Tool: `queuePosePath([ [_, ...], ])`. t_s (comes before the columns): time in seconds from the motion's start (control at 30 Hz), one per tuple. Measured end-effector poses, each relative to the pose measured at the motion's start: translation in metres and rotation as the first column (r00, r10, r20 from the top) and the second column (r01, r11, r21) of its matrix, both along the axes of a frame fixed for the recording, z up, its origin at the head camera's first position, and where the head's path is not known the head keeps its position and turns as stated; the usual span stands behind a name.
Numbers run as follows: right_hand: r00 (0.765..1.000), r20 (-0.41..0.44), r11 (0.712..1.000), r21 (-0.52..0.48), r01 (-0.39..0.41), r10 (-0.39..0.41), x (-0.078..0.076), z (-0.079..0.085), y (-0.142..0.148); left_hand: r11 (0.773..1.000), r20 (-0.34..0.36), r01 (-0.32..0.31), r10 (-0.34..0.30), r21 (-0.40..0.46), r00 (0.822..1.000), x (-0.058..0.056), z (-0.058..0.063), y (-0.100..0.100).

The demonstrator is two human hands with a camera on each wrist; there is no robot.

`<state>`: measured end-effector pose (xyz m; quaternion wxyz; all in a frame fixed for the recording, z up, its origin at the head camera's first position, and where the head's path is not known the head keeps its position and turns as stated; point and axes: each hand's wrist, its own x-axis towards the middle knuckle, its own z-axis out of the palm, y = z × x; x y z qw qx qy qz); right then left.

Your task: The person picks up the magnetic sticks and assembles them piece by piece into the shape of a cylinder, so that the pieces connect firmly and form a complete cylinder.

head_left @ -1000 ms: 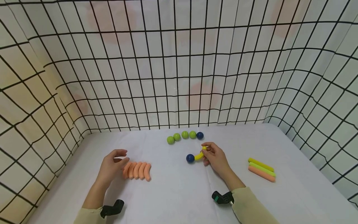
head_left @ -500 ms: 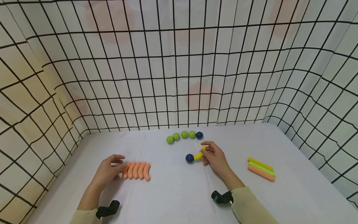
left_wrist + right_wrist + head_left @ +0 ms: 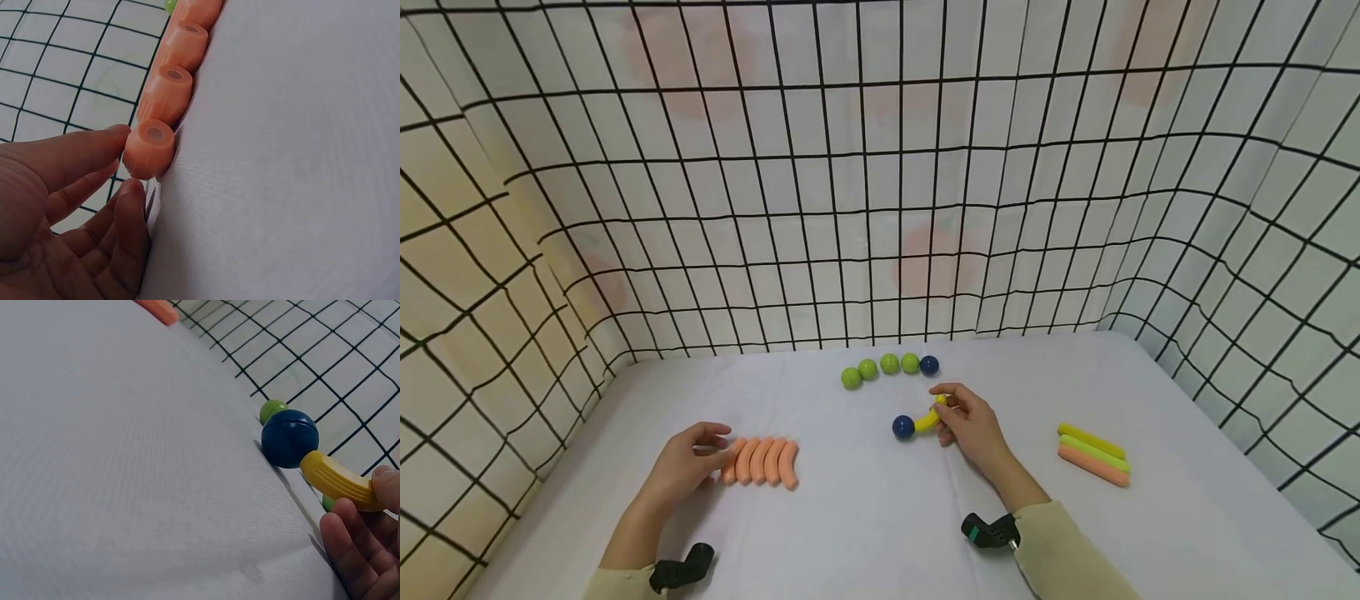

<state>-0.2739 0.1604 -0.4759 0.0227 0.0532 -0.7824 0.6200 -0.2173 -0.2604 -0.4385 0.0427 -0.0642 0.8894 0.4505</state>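
At the left of the table in the head view, several short curved orange toy rods lie side by side in a row. My left hand is at the left end of this row. The left wrist view shows its thumb touching the end rod, with the other fingers bent loosely below. My right hand pinches a curved yellow toy rod between thumb and fingers. The free end of that rod meets a dark blue ball; the ball appears to rest on the cloth.
Behind the right hand, several green balls and another blue ball form a line. Straight yellow, lime and orange rods lie together at the right. Black wire grid stands around the back and sides of the white-covered table.
My left hand has lowered and moved slightly toward me, its thumb now against the end orange rod. My right hand keeps its hold on the yellow rod; the whole view has shifted slightly.
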Motion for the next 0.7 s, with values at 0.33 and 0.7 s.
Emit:
queuePosePath([
  [0.33,1.0,-0.002,0.999,0.029,0.014,-0.014,0.0006,0.0009,-0.0012,0.999,-0.025,-0.039,0.038,-0.036,0.999,-0.0021,-0.0043,0.0008],
  [0.7,1.0,0.002,1.0,0.025,0.013,-0.013,0.0004,-0.0007,-0.0025,0.993,0.0,-0.088,0.089,-0.076,0.996,-0.0006,-0.0031,0.0048],
])
